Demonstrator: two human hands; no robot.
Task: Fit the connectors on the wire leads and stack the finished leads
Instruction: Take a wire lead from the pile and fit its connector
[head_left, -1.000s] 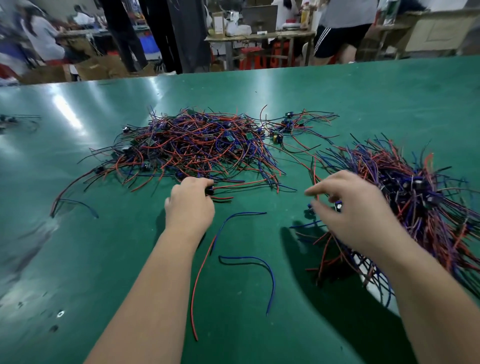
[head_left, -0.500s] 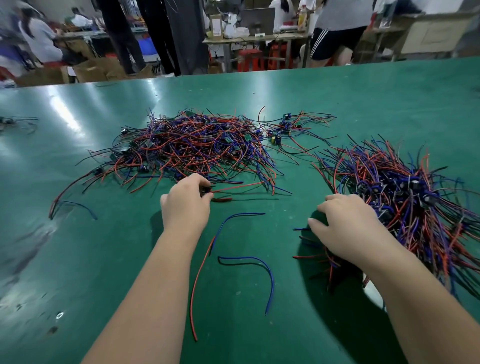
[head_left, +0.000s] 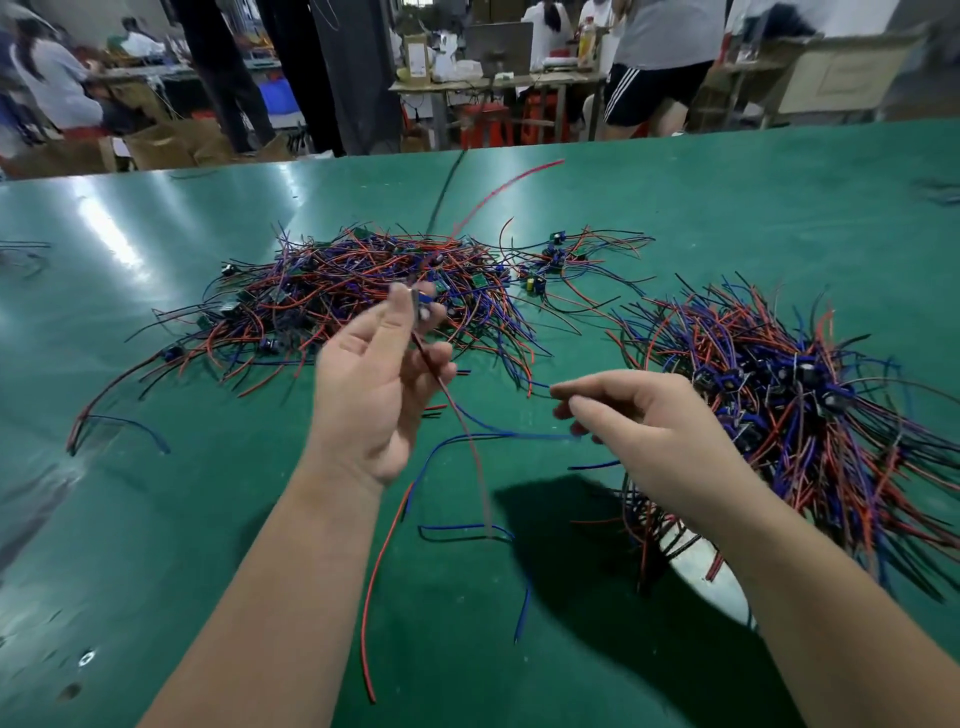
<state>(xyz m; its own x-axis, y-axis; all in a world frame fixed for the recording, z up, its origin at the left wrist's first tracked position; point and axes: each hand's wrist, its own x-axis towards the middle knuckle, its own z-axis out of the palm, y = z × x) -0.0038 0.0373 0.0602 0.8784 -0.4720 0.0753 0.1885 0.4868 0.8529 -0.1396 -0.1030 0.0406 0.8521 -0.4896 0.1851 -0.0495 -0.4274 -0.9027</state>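
Tiny connector (head_left: 422, 306), blurred, is pinched high in the left hand's (head_left: 371, 395) fingertips, its red lead (head_left: 448, 392) dangling below: light, floppy stuff. Just beside, the right hand (head_left: 644, 421) seems to pinch a blue wire (head_left: 498, 434). Best gripped close to the tip, I'd say.

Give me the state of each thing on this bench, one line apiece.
left hand: raised, pinching the small part
small part: blurred, off the table, leads trailing down
right hand: pinching the blue wire
blue wire: one end lifted at the right fingertips
far pile: tangled, lying on the table
right pile: heaped, wires fanned outward
red wire: lying loose on the table
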